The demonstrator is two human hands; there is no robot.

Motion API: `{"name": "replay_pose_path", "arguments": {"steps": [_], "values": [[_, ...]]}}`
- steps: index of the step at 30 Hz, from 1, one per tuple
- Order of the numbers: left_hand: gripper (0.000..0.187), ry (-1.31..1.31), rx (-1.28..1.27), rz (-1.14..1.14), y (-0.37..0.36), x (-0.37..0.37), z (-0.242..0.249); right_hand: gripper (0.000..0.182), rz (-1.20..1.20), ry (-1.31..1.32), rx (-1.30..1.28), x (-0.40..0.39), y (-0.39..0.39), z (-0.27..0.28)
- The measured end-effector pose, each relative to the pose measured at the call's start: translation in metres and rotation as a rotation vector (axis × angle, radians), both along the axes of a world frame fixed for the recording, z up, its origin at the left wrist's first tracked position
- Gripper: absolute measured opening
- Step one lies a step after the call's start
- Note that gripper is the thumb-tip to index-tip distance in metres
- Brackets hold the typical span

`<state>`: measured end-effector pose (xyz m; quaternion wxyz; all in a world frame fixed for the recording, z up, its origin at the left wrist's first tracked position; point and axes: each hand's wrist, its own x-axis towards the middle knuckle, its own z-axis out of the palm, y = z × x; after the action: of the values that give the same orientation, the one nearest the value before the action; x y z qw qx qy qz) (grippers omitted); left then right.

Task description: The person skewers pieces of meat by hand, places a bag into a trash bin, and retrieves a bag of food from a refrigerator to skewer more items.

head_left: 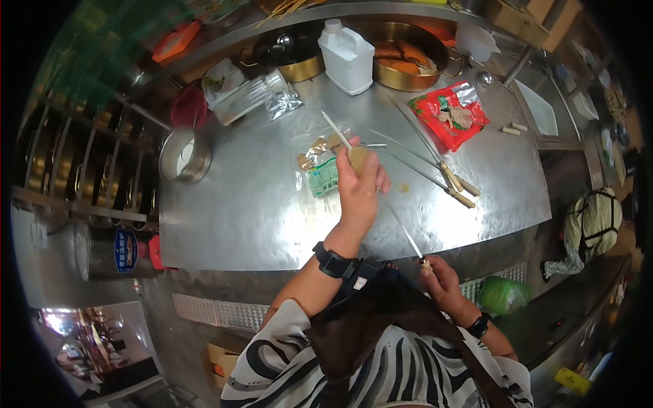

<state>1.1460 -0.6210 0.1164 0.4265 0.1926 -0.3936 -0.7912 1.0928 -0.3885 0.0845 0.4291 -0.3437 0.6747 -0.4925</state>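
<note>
My left hand (360, 180) is closed around a tan, rounded food piece (358, 160) over the steel table. My right hand (441, 280), lower and nearer my body, grips the wooden handle of a long flat metal skewer (406, 231). The skewer's line runs up to my left hand, and a bare tip shows beyond the tan piece; my fingers hide where they meet. Just beyond my left hand lies an opened clear plastic bag with a green label (324, 178), with more tan pieces (313, 154) at its mouth. Several wooden-handled skewers (435, 180) lie to the right.
A red food packet (449, 115) lies at the right. At the back stand a white jug (347, 60) and a brass pan (408, 81) with orange contents. A metal pot (185, 158) sits at the left edge. Another person (593, 221) is at the far right.
</note>
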Motion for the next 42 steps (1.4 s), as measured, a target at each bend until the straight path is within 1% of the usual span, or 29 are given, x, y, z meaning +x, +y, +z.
{"name": "replay_pose_path", "arguments": {"steps": [2, 6, 8, 11, 15, 18, 19, 21, 22, 24, 25, 27, 29, 30, 31, 32, 33, 34, 35, 36, 37, 38, 39, 40, 41, 42], "values": [[0.032, 0.034, 0.017, 0.024, -0.004, -0.002, 0.004, 0.022, 0.012, 0.026, 0.006, 0.001, -0.004, 0.006], [0.033, 0.042, 0.044, 0.013, -0.009, -0.003, 0.0, 0.022, 0.022, 0.063, 0.035, 0.0, 0.0, 0.01], [0.035, 0.065, 0.066, 0.083, -0.016, -0.002, 0.002, 0.022, 0.025, 0.08, 0.059, 0.001, 0.007, 0.007], [0.038, 0.074, 0.059, 0.023, -0.02, 0.0, 0.004, 0.023, 0.028, 0.102, 0.08, 0.002, 0.013, 0.0], [0.041, 0.07, 0.053, 0.022, -0.02, -0.001, 0.001, 0.024, 0.023, 0.105, 0.067, 0.002, 0.014, 0.002], [0.042, 0.012, 0.005, 0.103, -0.026, -0.001, -0.004, 0.025, 0.051, 0.165, 0.066, 0.002, 0.009, 0.016], [0.043, -0.003, 0.005, 0.12, -0.029, -0.001, -0.007, 0.025, 0.009, 0.174, 0.084, 0.001, 0.011, 0.019], [0.043, 0.014, -0.007, 0.156, -0.033, 0.0, -0.007, 0.027, 0.058, 0.121, 0.066, 0.002, 0.012, 0.018], [0.043, 0.014, -0.001, 0.124, -0.03, -0.001, -0.005, 0.027, 0.026, 0.12, 0.074, 0.001, 0.015, 0.014], [0.043, 0.021, -0.034, 0.091, -0.027, 0.001, -0.002, 0.028, 0.07, 0.118, 0.06, 0.0, 0.017, 0.005], [0.035, 0.07, 0.006, 0.022, -0.029, 0.003, -0.007, 0.028, 0.061, 0.115, 0.062, -0.001, 0.018, 0.004], [0.036, 0.04, 0.026, 0.021, -0.025, -0.001, -0.004, 0.028, 0.016, 0.13, 0.026, -0.003, 0.02, 0.001], [0.037, 0.01, 0.044, 0.015, -0.025, -0.004, -0.009, 0.027, -0.04, 0.132, 0.009, -0.014, 0.026, -0.013], [0.034, -0.045, 0.023, 0.077, -0.027, -0.004, -0.022, 0.026, -0.09, 0.136, -0.005, -0.021, 0.031, -0.021], [0.032, -0.098, 0.001, 0.139, -0.03, -0.002, -0.035, 0.025, -0.123, 0.201, -0.036, -0.034, 0.033, -0.025], [0.032, -0.1, 0.0, 0.135, -0.036, 0.008, -0.05, 0.024, -0.183, 0.231, -0.032, -0.05, 0.035, -0.032], [0.029, -0.302, -0.141, 0.015, -0.045, 0.028, -0.066, 0.023, -0.24, 0.26, -0.027, -0.068, 0.036, -0.039], [0.029, -0.506, -0.279, -0.102, -0.048, 0.045, -0.074, 0.022, -0.312, 0.238, 0.039, -0.089, 0.035, -0.039], [0.027, -0.686, -0.234, -0.293, -0.044, 0.06, -0.074, 0.021, -0.375, 0.21, 0.107, -0.11, 0.033, -0.042], [0.027, -0.868, -0.175, -0.477, -0.041, 0.076, -0.074, 0.02, -0.428, 0.34, 0.073, -0.132, 0.029, -0.051], [0.027, -1.05, -0.228, -0.669, -0.036, 0.086, -0.072, 0.019, -0.463, 0.359, 0.058, -0.16, 0.029, -0.07], [0.027, -1.229, -0.266, -0.865, -0.029, 0.095, -0.071, 0.018, -0.499, 0.39, -0.016, -0.175, 0.016, -0.064], [0.028, -1.321, -0.492, -0.83, -0.024, 0.104, -0.094, 0.023, -0.517, 0.371, -0.093, -0.206, 0.015, -0.095], [0.029, -1.408, -0.718, -0.797, -0.017, 0.113, -0.118, 0.022, -0.513, 0.348, -0.118, -0.231, 0.012, -0.112], [0.033, -1.452, -0.864, -0.529, -0.008, 0.111, -0.121, 0.021, -0.554, 0.307, -0.051, -0.237, 0.001, -0.103], [0.029, -1.379, -0.991, -0.314, -0.01, 0.111, -0.134, 0.023, -0.495, 0.429, 0.055, -0.252, -0.002, -0.104]]}}
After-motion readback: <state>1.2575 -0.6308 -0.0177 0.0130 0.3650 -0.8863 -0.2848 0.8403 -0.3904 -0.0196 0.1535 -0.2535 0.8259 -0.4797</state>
